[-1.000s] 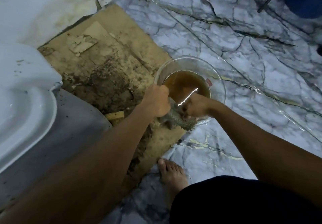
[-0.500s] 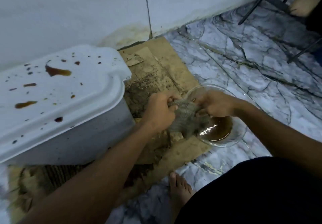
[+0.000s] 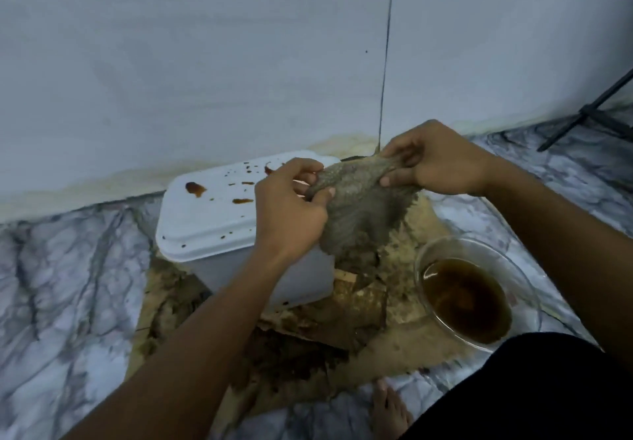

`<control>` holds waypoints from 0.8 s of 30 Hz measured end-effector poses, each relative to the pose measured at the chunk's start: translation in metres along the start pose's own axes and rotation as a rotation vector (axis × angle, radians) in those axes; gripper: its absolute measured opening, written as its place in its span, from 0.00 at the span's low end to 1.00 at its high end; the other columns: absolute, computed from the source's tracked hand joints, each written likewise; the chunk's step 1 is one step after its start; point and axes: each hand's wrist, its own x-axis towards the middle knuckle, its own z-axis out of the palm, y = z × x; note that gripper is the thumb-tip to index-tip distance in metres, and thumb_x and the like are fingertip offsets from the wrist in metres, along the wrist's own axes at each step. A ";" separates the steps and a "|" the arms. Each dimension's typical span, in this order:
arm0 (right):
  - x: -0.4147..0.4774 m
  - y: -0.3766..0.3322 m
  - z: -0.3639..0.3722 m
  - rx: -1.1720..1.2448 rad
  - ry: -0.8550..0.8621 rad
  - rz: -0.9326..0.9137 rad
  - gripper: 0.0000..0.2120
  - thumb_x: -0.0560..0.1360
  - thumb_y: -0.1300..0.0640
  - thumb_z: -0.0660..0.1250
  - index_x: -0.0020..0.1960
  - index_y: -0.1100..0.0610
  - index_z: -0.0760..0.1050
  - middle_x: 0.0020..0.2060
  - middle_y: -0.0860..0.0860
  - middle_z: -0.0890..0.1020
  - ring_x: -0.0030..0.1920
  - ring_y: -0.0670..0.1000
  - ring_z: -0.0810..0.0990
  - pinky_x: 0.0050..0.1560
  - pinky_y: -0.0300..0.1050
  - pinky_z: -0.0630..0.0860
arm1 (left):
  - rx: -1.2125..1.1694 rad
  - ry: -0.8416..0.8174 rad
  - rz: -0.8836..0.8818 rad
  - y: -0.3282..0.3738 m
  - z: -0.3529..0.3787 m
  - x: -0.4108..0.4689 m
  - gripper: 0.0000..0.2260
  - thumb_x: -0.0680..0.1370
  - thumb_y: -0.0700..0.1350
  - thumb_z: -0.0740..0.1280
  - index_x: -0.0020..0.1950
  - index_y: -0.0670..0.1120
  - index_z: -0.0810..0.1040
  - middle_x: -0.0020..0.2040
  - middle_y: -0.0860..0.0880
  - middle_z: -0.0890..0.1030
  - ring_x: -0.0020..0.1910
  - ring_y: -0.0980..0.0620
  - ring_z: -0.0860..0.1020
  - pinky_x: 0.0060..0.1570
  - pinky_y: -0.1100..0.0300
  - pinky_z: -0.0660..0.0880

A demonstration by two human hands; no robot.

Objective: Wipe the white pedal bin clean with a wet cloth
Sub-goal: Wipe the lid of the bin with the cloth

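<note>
Both hands, left hand [image 3: 291, 213] and right hand [image 3: 435, 158], pinch grip on grey wet cloth [image 3: 359, 213], mid-frame above stained white pedal bin [image 3: 212, 220].

Dim, cool light falling evenly
Edges are bowing (wide lens), detail is smearing, and the bowl [image 3: 521, 289] is glinting faintly.

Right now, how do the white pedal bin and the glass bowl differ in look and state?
The white pedal bin is opaque and boxy; the glass bowl is clear and round. The bin's lid is closed and spattered brown; the bowl is open and holds brown liquid. The bin stands left of the bowl. Shared: neither is touched; the left hand and right hand both grip the cloth.
</note>
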 end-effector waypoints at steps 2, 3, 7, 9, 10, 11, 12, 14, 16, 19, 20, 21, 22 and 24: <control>0.009 -0.021 0.003 0.040 -0.006 -0.006 0.11 0.70 0.59 0.78 0.50 0.52 0.83 0.44 0.49 0.85 0.43 0.45 0.84 0.46 0.41 0.83 | 0.011 0.061 -0.017 0.003 -0.025 0.004 0.11 0.73 0.40 0.78 0.53 0.48 0.83 0.45 0.51 0.81 0.42 0.54 0.81 0.42 0.63 0.79; 0.015 -0.030 0.005 0.061 -0.017 -0.007 0.12 0.69 0.59 0.78 0.51 0.53 0.83 0.44 0.50 0.85 0.43 0.46 0.84 0.45 0.41 0.83 | 0.014 0.090 -0.027 0.004 -0.037 0.006 0.12 0.73 0.40 0.79 0.53 0.49 0.83 0.45 0.52 0.81 0.41 0.55 0.81 0.42 0.65 0.79; 0.048 -0.057 0.020 0.117 -0.042 -0.053 0.13 0.69 0.61 0.78 0.53 0.55 0.84 0.41 0.52 0.86 0.41 0.48 0.85 0.46 0.41 0.83 | 0.017 0.191 -0.058 -0.002 -0.076 0.015 0.12 0.73 0.41 0.78 0.53 0.50 0.83 0.44 0.55 0.81 0.39 0.57 0.80 0.39 0.69 0.77; 0.070 -0.068 0.031 0.103 -0.016 -0.078 0.13 0.69 0.61 0.79 0.53 0.54 0.84 0.41 0.52 0.85 0.41 0.48 0.85 0.47 0.41 0.82 | 0.045 0.243 -0.060 -0.006 -0.088 0.024 0.12 0.73 0.41 0.78 0.53 0.51 0.82 0.44 0.55 0.81 0.40 0.58 0.80 0.37 0.72 0.75; 0.080 -0.072 0.037 0.086 0.009 -0.092 0.13 0.69 0.61 0.79 0.52 0.54 0.84 0.41 0.51 0.84 0.41 0.49 0.85 0.47 0.41 0.82 | 0.058 0.267 -0.062 -0.009 -0.092 0.030 0.11 0.73 0.40 0.77 0.53 0.51 0.82 0.45 0.54 0.81 0.39 0.59 0.80 0.36 0.73 0.74; 0.091 -0.074 0.044 0.075 0.040 -0.105 0.13 0.69 0.61 0.79 0.52 0.54 0.84 0.41 0.51 0.84 0.41 0.49 0.84 0.45 0.41 0.81 | 0.072 0.286 -0.064 -0.013 -0.095 0.037 0.11 0.74 0.40 0.77 0.53 0.51 0.82 0.45 0.53 0.81 0.39 0.60 0.79 0.35 0.74 0.74; 0.100 -0.075 0.051 0.076 0.070 -0.117 0.13 0.69 0.62 0.79 0.52 0.54 0.84 0.42 0.50 0.83 0.41 0.49 0.84 0.43 0.41 0.80 | 0.094 0.297 -0.064 -0.018 -0.096 0.044 0.12 0.74 0.39 0.76 0.53 0.51 0.81 0.45 0.52 0.80 0.38 0.59 0.79 0.36 0.73 0.75; 0.115 -0.070 0.062 0.058 0.109 -0.134 0.13 0.70 0.62 0.78 0.53 0.53 0.83 0.43 0.49 0.84 0.42 0.48 0.83 0.44 0.42 0.79 | 0.198 0.292 -0.073 -0.031 -0.098 0.058 0.12 0.75 0.39 0.76 0.57 0.48 0.81 0.47 0.50 0.81 0.39 0.57 0.79 0.44 0.64 0.79; 0.118 -0.056 0.070 -0.014 0.109 -0.131 0.16 0.71 0.58 0.77 0.57 0.52 0.82 0.49 0.48 0.84 0.47 0.46 0.82 0.51 0.47 0.81 | 0.360 0.229 -0.122 -0.045 -0.098 0.065 0.17 0.76 0.41 0.74 0.64 0.45 0.80 0.55 0.46 0.81 0.52 0.49 0.81 0.57 0.53 0.79; 0.098 -0.030 0.075 -0.124 0.022 -0.088 0.30 0.68 0.47 0.79 0.68 0.47 0.75 0.65 0.45 0.79 0.63 0.47 0.77 0.65 0.52 0.75 | 0.555 0.092 -0.133 -0.052 -0.089 0.058 0.24 0.78 0.46 0.71 0.73 0.45 0.73 0.71 0.43 0.75 0.73 0.43 0.69 0.72 0.47 0.67; 0.090 -0.023 0.075 -0.159 -0.018 -0.081 0.38 0.65 0.42 0.79 0.72 0.44 0.71 0.70 0.43 0.74 0.68 0.47 0.73 0.69 0.53 0.71 | 0.572 0.042 -0.099 -0.050 -0.083 0.054 0.24 0.79 0.48 0.70 0.75 0.45 0.72 0.74 0.43 0.72 0.76 0.43 0.65 0.75 0.46 0.63; 0.084 -0.016 0.075 -0.204 -0.054 -0.079 0.45 0.62 0.38 0.79 0.75 0.43 0.66 0.73 0.42 0.70 0.72 0.47 0.69 0.72 0.53 0.67 | 0.583 -0.028 -0.070 -0.048 -0.076 0.050 0.25 0.81 0.52 0.67 0.76 0.47 0.70 0.77 0.44 0.68 0.78 0.44 0.61 0.77 0.46 0.60; 0.081 -0.011 0.075 -0.257 -0.082 -0.088 0.51 0.60 0.34 0.79 0.77 0.42 0.61 0.76 0.42 0.66 0.75 0.47 0.65 0.74 0.53 0.64 | 0.608 -0.120 -0.048 -0.048 -0.068 0.049 0.26 0.82 0.55 0.64 0.78 0.49 0.67 0.80 0.45 0.64 0.80 0.45 0.57 0.79 0.46 0.55; 0.079 -0.001 0.077 -0.352 -0.125 -0.117 0.58 0.57 0.30 0.77 0.79 0.43 0.55 0.79 0.43 0.59 0.78 0.48 0.57 0.77 0.54 0.59 | 0.713 -0.316 -0.050 -0.051 -0.051 0.049 0.29 0.84 0.62 0.55 0.82 0.53 0.58 0.84 0.46 0.53 0.83 0.47 0.47 0.80 0.47 0.45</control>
